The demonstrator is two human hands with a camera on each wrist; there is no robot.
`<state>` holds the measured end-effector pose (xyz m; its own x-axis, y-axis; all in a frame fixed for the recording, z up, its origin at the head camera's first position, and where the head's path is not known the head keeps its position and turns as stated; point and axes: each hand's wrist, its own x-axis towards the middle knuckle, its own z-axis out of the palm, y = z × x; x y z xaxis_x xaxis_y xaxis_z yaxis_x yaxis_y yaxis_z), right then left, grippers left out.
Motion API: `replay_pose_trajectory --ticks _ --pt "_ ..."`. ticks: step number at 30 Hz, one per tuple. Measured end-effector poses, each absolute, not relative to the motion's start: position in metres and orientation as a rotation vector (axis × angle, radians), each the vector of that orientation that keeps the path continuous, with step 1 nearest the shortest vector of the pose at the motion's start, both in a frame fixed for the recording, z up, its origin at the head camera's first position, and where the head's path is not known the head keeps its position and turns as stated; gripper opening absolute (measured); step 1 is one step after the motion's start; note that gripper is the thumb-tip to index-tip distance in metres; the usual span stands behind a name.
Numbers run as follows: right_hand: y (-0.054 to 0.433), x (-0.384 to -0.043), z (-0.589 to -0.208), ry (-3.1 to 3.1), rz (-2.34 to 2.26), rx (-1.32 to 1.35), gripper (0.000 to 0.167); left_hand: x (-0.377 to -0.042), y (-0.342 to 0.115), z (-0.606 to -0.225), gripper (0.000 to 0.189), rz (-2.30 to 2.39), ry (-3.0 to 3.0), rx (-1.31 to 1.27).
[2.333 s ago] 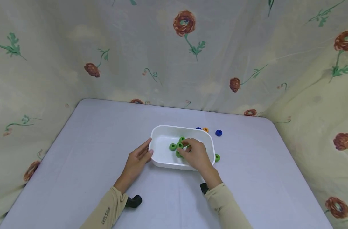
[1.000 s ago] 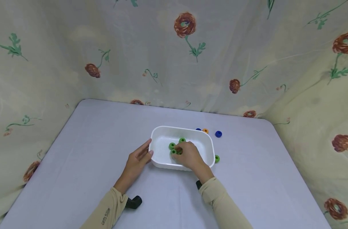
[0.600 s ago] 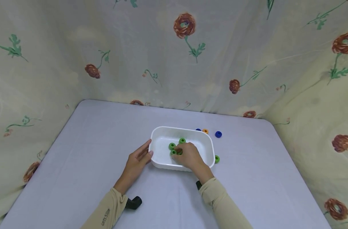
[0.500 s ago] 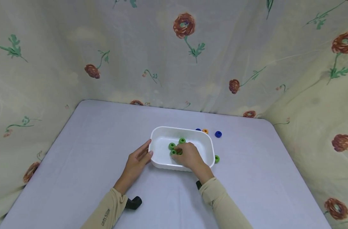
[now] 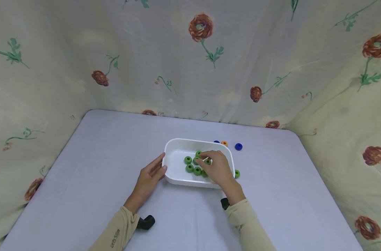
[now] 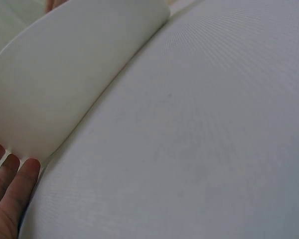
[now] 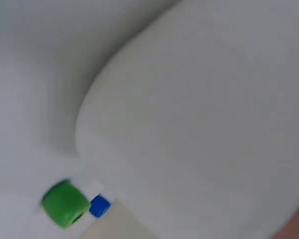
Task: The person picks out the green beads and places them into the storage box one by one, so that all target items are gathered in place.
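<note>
Several green beads with dark holes lie in a white tray (image 5: pixel 178 143) in the head view. My right hand (image 5: pixel 217 165) reaches over the tray's right half, thumb and fingers curved and apart. Their tips are close above a green bead (image 5: pixel 196 160); another green bead (image 5: pixel 207 161) shows between thumb and fingers. My left hand (image 5: pixel 148 176) rests against the tray's left end, with straight fingers. The left wrist view shows fingertips (image 6: pixel 27 172) touching the tray's outer wall (image 6: pixel 74 74). In the right wrist view, only a sliver of the hand shows.
A blue bead (image 5: pixel 239 146), an orange bead (image 5: pixel 224 143) and a partly hidden blue bead (image 5: pixel 216 141) lie behind the tray on the pale tablecloth (image 5: pixel 127 139). One green bead (image 5: pixel 237 174) sits outside its right end. A flowered curtain (image 5: pixel 131 52) surrounds the table.
My right hand has moved right and slightly back from a bead near the tray's middle, uncovering several green beads. The left hand has stayed at the tray's end.
</note>
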<state>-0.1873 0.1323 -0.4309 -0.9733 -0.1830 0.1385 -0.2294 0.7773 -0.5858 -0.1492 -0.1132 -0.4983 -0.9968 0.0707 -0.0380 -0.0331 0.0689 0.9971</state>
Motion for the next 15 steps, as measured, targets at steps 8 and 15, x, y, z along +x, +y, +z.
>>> replay_pose_trajectory --ticks 8,15 --pt "0.179 -0.182 -0.423 -2.712 1.072 0.043 0.027 -0.15 -0.113 -0.5 0.053 2.078 2.258 0.025" --pt "0.215 -0.181 -0.438 -2.664 1.126 -0.195 0.027 -0.152 -0.113 -0.501 0.053 2.107 2.238 0.028"
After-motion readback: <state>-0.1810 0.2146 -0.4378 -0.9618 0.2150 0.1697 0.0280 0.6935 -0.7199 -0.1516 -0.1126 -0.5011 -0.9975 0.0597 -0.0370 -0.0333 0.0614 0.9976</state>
